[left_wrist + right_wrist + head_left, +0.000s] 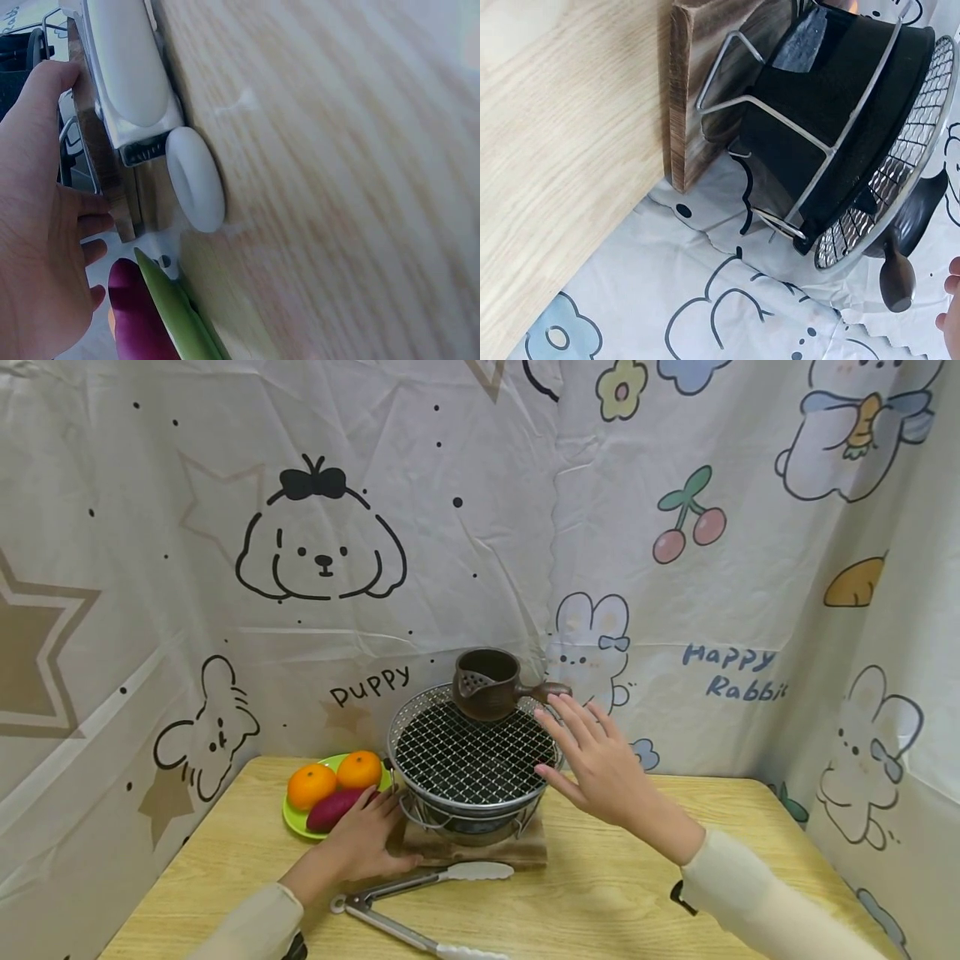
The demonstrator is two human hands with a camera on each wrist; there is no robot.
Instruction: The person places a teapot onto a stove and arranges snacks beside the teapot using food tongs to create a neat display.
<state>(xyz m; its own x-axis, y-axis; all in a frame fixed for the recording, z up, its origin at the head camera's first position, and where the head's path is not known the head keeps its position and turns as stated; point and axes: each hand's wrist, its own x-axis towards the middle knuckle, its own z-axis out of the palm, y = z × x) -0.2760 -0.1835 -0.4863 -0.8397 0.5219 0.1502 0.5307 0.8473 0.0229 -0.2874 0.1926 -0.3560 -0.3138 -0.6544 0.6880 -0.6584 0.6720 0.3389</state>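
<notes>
A small brown teapot (486, 685) with a side handle (897, 280) stands on the wire mesh (472, 760) of a round tabletop grill (817, 112). My right hand (600, 767), fingers spread, is near that handle; the right wrist view shows a gap between fingertips and handle. At the grill's lower left, my left hand (365, 837) lies by the wooden board (517, 853) under the grill, its thumb and fingers close to the board's edge. Whether they touch it I cannot tell. Neither hand holds anything.
A green plate (291, 822) with two oranges (312, 787) and a purple sweet potato (337, 808) sits left of the grill. Spread tongs (397, 887) with white tips lie in front on the wooden table (615, 893). A printed cloth (480, 568) hangs behind.
</notes>
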